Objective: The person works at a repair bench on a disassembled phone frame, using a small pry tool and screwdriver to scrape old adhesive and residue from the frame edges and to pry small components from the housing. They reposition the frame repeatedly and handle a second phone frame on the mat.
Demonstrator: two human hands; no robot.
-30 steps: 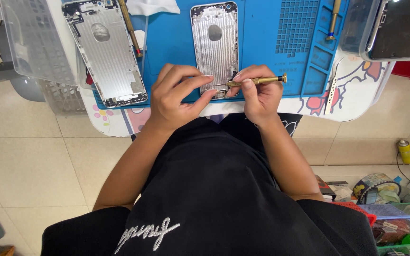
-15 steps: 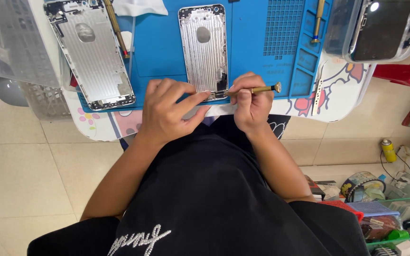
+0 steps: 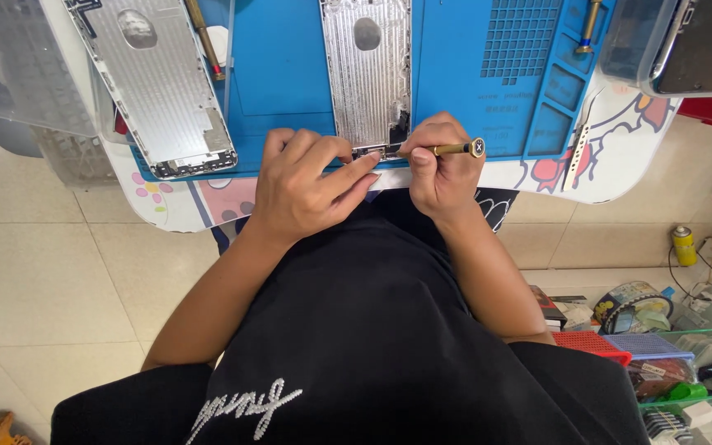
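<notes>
On the near edge of the mat: we work with both hands at the bottom end of the middle shell (image 3: pixel 366 78).
Mat: blue mat (image 3: pixel 290 70) lies on the desk (image 3: pixel 620 177), which has cartoon prints along its near edge.
Middle shell: silver phone back shell, inside face up, lying lengthwise on the mat, its near end between our hands.
Left hand: our left hand (image 3: pixel 302 189) rests on the desk edge, fingers stretched right, fingertips (image 3: pixel 370 156) pressing at the shell's near end; it steadies the shell rather than closing around it.
Right hand: our right hand (image 3: pixel 440 169) is clenched around a screwdriver (image 3: pixel 447 150).
Screwdriver: brass-coloured handle lies level, cap end pointing right, tip pointing left onto the shell's near corner, just beside the left fingertips.
Second shell: another silver shell (image 3: pixel 154 82) lies tilted on the far left of the mat, well apart from our hands.
Other tools: a brass-handled tool (image 3: pixel 204 37) lies beside the second shell; another (image 3: pixel 589 25) sits at the mat's far right; tweezers (image 3: pixel 580 140) lie on the desk right of the mat.
Far right: clear tray (image 3: pixel 632 45).
Floor: pale tiles, with a yellow can (image 3: pixel 684 245) and boxes of parts at near right.
</notes>
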